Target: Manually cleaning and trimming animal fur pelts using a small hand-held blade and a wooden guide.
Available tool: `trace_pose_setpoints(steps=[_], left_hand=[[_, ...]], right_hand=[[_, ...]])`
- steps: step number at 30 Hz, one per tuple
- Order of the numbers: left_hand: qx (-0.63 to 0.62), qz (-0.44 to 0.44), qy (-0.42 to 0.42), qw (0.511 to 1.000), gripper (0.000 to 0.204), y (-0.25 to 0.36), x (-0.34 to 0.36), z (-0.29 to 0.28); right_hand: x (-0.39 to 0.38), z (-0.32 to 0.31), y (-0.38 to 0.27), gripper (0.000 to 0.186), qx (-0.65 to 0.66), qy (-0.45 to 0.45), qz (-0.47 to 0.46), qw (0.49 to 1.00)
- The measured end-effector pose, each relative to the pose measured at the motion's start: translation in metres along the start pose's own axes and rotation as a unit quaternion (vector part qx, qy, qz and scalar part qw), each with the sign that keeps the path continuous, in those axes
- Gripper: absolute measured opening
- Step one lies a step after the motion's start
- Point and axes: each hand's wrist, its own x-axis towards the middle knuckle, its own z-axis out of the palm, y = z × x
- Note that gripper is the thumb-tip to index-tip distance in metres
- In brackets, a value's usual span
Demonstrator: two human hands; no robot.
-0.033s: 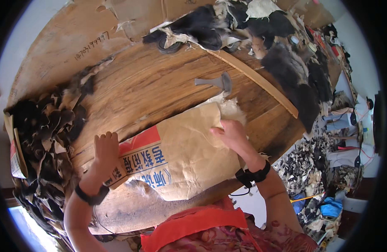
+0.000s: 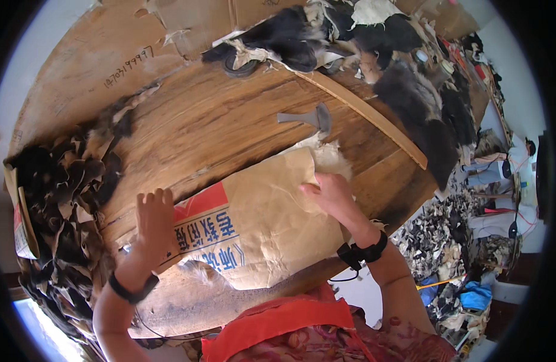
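My right grip (image 2: 332, 194) seemingly pinched the brown sheet (image 2: 272, 211), which ran leftward along the table's (image 2: 224, 120) near edge to my left grip (image 2: 154, 220), its closure unclear.

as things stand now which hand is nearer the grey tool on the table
The right hand, on the plain part of the brown paper; the left hand, beside the red block, is farther from the grey tool.

Bright, soft light; white glare (image 2: 46, 329) at lower left; worktop (image 2: 187, 133) fairly sharp; fisheye edges curve into black corners.
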Motion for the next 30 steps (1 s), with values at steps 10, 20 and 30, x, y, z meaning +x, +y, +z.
trace_pose_setpoints(steps=[10,20,30], left_hand=[[-0.249,0.173,0.080,0.950,0.075,0.118,0.008,0.014],[-0.235,0.148,0.163,0.947,0.065,0.122,-0.008,0.037],[-0.335,-0.172,0.155,0.913,0.063,-0.058,-0.115,0.023]], right_hand=[[0.000,0.009,0.004,0.037,0.002,0.019,-0.028,0.999],[-0.015,0.014,-0.086,0.056,0.060,-0.067,-0.327,0.941],[-0.020,0.052,-0.077,0.063,-0.069,-0.066,-0.357,0.929]])
